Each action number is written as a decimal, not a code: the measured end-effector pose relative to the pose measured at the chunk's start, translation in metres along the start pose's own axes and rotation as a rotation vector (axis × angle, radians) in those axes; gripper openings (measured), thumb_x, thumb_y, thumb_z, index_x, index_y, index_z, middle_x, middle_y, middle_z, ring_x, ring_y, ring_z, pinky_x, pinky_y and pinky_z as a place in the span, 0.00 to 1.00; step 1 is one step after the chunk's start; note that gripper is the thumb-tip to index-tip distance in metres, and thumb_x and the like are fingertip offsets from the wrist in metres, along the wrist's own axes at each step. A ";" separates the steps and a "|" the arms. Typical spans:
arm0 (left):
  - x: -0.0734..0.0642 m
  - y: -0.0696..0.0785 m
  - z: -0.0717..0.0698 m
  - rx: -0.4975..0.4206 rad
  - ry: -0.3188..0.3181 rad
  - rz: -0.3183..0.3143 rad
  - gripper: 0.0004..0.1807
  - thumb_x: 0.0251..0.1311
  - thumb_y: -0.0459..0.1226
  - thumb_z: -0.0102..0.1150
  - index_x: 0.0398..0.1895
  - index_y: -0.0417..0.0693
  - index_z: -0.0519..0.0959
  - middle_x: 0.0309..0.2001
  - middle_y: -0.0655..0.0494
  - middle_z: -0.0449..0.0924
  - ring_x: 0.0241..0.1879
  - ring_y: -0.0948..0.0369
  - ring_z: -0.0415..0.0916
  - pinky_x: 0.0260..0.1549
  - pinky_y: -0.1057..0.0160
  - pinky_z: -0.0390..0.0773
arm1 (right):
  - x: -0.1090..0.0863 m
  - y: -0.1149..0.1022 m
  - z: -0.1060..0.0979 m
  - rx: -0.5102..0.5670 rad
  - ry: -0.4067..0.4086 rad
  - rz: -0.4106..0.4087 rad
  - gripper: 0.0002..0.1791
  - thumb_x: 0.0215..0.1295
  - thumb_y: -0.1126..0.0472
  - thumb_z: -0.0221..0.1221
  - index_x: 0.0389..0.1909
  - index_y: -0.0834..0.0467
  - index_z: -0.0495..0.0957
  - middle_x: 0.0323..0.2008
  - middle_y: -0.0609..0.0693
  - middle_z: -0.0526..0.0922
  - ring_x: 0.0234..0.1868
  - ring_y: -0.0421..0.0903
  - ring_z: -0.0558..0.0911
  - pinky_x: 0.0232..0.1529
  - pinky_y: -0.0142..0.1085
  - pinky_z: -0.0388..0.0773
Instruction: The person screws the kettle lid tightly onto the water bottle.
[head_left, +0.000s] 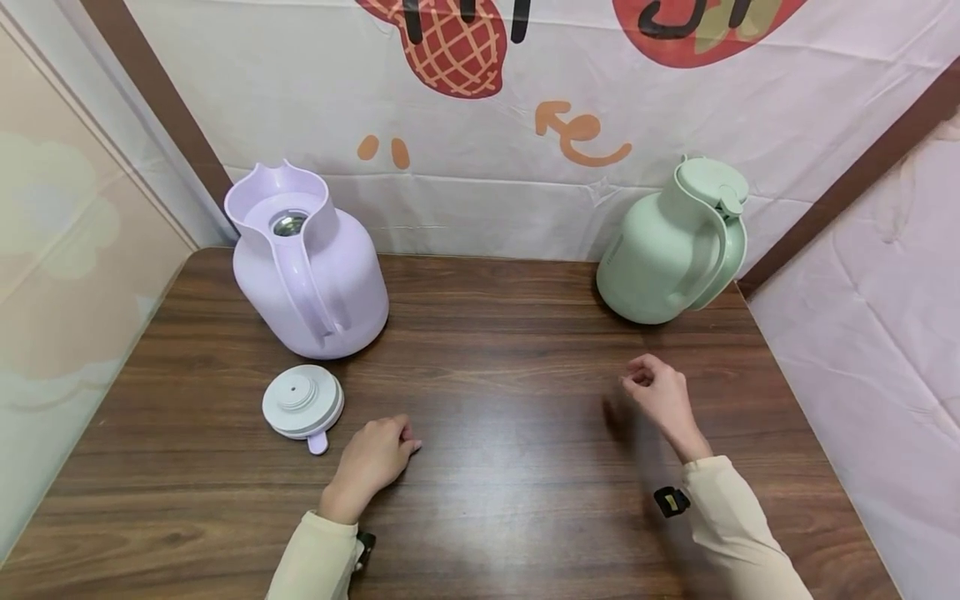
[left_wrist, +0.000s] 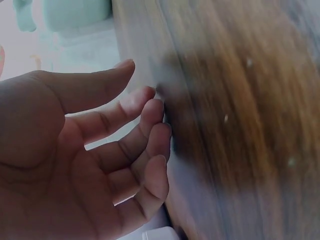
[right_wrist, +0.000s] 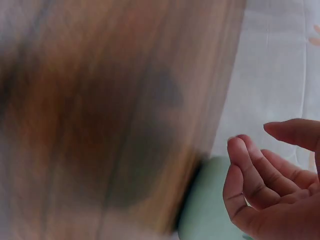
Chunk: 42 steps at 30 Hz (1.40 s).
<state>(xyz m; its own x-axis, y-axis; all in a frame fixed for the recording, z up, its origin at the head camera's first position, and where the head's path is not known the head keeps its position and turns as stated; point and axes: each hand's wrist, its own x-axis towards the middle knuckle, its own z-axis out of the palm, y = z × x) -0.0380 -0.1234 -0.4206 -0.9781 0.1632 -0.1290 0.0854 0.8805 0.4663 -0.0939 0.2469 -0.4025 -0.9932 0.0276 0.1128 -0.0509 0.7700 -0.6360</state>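
My left hand is low over the brown wooden table, fingers loosely bent, thumb apart from them, nothing in its hold. The left wrist view is dim and partly blurred, so I can't fairly say whether my fingertips touch the wood. Nearest to that hand, just to its left, a round pale lid lies on the table, its stepped rings facing up and its small lilac tab pointing towards me.

Just behind the lid, the lilac jug stands upright at the back left of the table. Its top is uncovered, showing a shiny round mouth inside the collar, and its handle faces me.

My right hand is raised above the table on the right, its fingers softly curled, a gap between thumb and fingertips, holding nothing. Beyond it, apart from my fingers, the green jug stands upright at the back right with its lid on, the handle turned towards the right.

I wear cream sleeves, and behind the table hangs a white cloth with red and orange prints.
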 end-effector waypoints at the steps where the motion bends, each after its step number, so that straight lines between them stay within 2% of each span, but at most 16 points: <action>1: 0.000 -0.001 -0.001 -0.001 0.007 -0.007 0.12 0.52 0.38 0.63 0.20 0.47 0.70 0.19 0.55 0.69 0.20 0.57 0.68 0.20 0.57 0.67 | -0.002 0.000 0.003 0.002 -0.023 -0.004 0.09 0.53 0.69 0.58 0.37 0.67 0.77 0.26 0.55 0.82 0.27 0.48 0.79 0.28 0.37 0.73; 4: 0.000 -0.004 -0.005 0.002 0.055 -0.017 0.11 0.51 0.38 0.64 0.21 0.47 0.70 0.19 0.53 0.70 0.21 0.56 0.69 0.20 0.55 0.68 | -0.007 -0.002 0.010 -0.007 -0.081 -0.021 0.09 0.53 0.69 0.59 0.36 0.66 0.77 0.26 0.55 0.81 0.28 0.49 0.79 0.30 0.40 0.73; 7: 0.000 -0.007 -0.011 -0.018 0.151 -0.023 0.10 0.51 0.36 0.64 0.21 0.44 0.72 0.19 0.52 0.71 0.21 0.55 0.70 0.22 0.54 0.69 | -0.011 -0.004 0.016 -0.010 -0.127 -0.042 0.08 0.51 0.70 0.60 0.34 0.65 0.77 0.25 0.53 0.80 0.28 0.49 0.78 0.30 0.41 0.73; 10: 0.000 -0.009 -0.018 -0.070 0.288 -0.054 0.08 0.51 0.35 0.63 0.23 0.41 0.74 0.18 0.52 0.72 0.20 0.54 0.71 0.22 0.53 0.69 | -0.014 -0.005 0.021 -0.012 -0.176 -0.068 0.07 0.50 0.70 0.61 0.32 0.65 0.77 0.23 0.51 0.80 0.26 0.47 0.78 0.29 0.40 0.73; 13: -0.001 -0.009 -0.026 -0.129 0.467 -0.084 0.08 0.50 0.33 0.63 0.25 0.37 0.75 0.19 0.50 0.75 0.20 0.52 0.73 0.21 0.51 0.69 | -0.016 -0.005 0.026 -0.015 -0.238 -0.083 0.06 0.49 0.71 0.60 0.29 0.63 0.76 0.22 0.49 0.79 0.24 0.44 0.76 0.27 0.38 0.72; 17: 0.000 -0.012 -0.038 -0.167 0.693 -0.081 0.09 0.49 0.30 0.64 0.28 0.32 0.75 0.22 0.43 0.76 0.22 0.49 0.75 0.23 0.48 0.70 | -0.020 -0.006 0.031 -0.020 -0.317 -0.068 0.04 0.49 0.70 0.60 0.28 0.61 0.76 0.21 0.47 0.78 0.23 0.41 0.74 0.25 0.35 0.70; 19: 0.001 -0.014 -0.044 -0.174 0.774 -0.086 0.10 0.48 0.29 0.64 0.30 0.30 0.74 0.23 0.41 0.76 0.24 0.47 0.75 0.25 0.48 0.69 | -0.022 -0.006 0.033 -0.023 -0.349 -0.069 0.04 0.50 0.70 0.60 0.28 0.61 0.76 0.21 0.46 0.78 0.23 0.40 0.74 0.25 0.35 0.70; 22: 0.002 -0.016 -0.052 -0.192 0.847 -0.104 0.13 0.47 0.29 0.65 0.32 0.28 0.73 0.25 0.39 0.75 0.26 0.45 0.74 0.29 0.47 0.68 | -0.024 -0.006 0.036 -0.028 -0.376 -0.082 0.05 0.50 0.69 0.61 0.29 0.61 0.76 0.21 0.46 0.78 0.23 0.40 0.75 0.26 0.35 0.71; 25: 0.004 -0.018 -0.060 -0.207 0.869 -0.109 0.17 0.46 0.30 0.66 0.36 0.26 0.72 0.28 0.37 0.75 0.29 0.43 0.73 0.33 0.45 0.67 | -0.026 -0.006 0.038 -0.028 -0.381 -0.095 0.05 0.49 0.70 0.61 0.28 0.61 0.76 0.21 0.46 0.78 0.23 0.40 0.75 0.26 0.35 0.71; 31: 0.009 -0.018 -0.073 -0.233 0.805 -0.120 0.20 0.47 0.31 0.66 0.41 0.26 0.72 0.35 0.33 0.77 0.31 0.42 0.77 0.36 0.45 0.68 | -0.025 -0.006 0.039 -0.024 -0.390 -0.100 0.05 0.48 0.70 0.61 0.28 0.61 0.76 0.21 0.46 0.77 0.23 0.40 0.74 0.26 0.35 0.70; 42: 0.016 -0.020 -0.081 -0.223 0.751 -0.128 0.18 0.43 0.36 0.70 0.29 0.30 0.73 0.25 0.35 0.76 0.26 0.42 0.73 0.29 0.45 0.66 | -0.023 -0.005 0.041 -0.022 -0.400 -0.089 0.05 0.48 0.70 0.61 0.27 0.62 0.76 0.19 0.46 0.76 0.20 0.39 0.73 0.24 0.34 0.70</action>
<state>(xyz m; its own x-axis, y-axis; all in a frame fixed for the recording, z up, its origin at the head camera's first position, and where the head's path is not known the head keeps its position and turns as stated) -0.0702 -0.1741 -0.3613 -0.8507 -0.3469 0.3950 0.0018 0.7495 0.6621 -0.0747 0.2160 -0.4330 -0.9474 -0.2866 -0.1422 -0.1402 0.7716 -0.6205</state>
